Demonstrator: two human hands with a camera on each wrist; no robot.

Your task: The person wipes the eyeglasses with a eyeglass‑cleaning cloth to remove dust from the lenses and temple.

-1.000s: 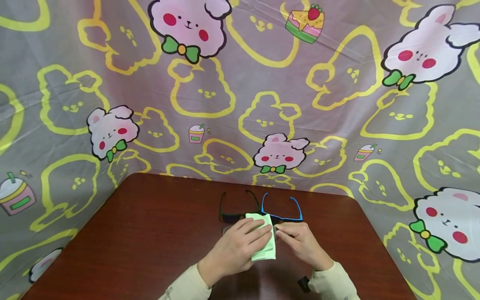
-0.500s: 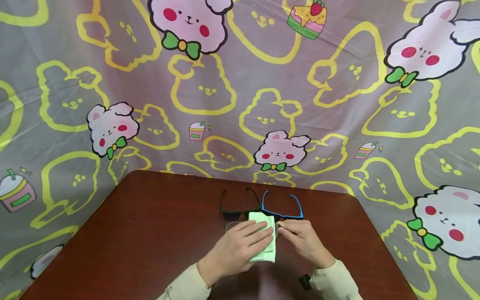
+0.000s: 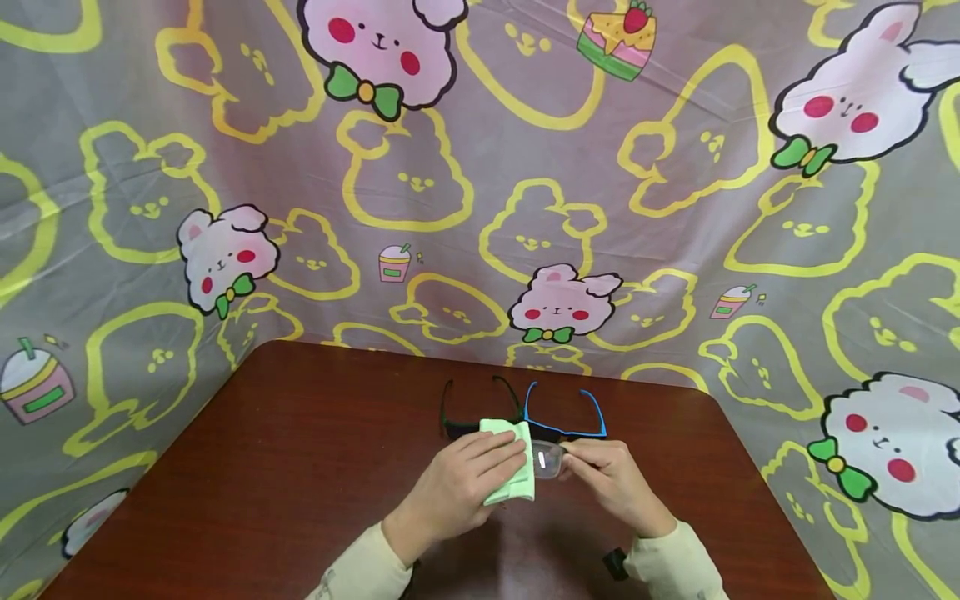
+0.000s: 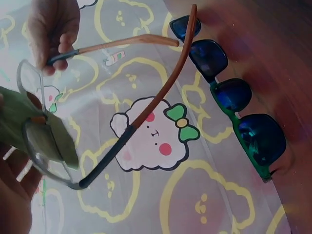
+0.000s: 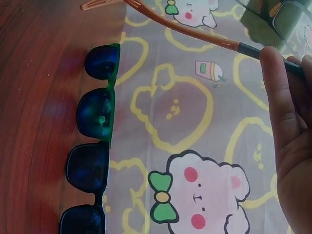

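The left hand (image 3: 463,481) is holding a folded green cloth (image 3: 518,484) with its fingers lying across the front, pressing it against one side of a pair of clear glasses (image 3: 548,460); where the thumb is sitting cannot be told. The right hand (image 3: 611,479) is pinching the glasses at a temple, close to the hinge, so the pair is hanging in the air between both hands, above the table (image 3: 285,450). The cloth is looking soft and matte, ending in straight edges, while the uncovered lens is showing a rounded rectangle and catching a small white glint. Each temple is running dark near the hinge and turning orange-brown, like wood, towards a bent tip. Beyond the hands, two pairs of sunglasses are resting side by side on the glossy, reddish-brown, grained tabletop: a dark green pair (image 5: 96,114) on the left and a blue-framed pair (image 5: 88,168) on the right, both carrying dark bluish lenses and pointing their unfolded temples towards the back. In the head view, the cloth and the left hand are hiding the other half of the clear glasses and blocking part of the dark green pair. A greyish curtain (image 3: 420,275), printed with rabbit faces and yellow outlines, is hanging around the table, and pale sleeves (image 3: 363,567) are covering both forearms.
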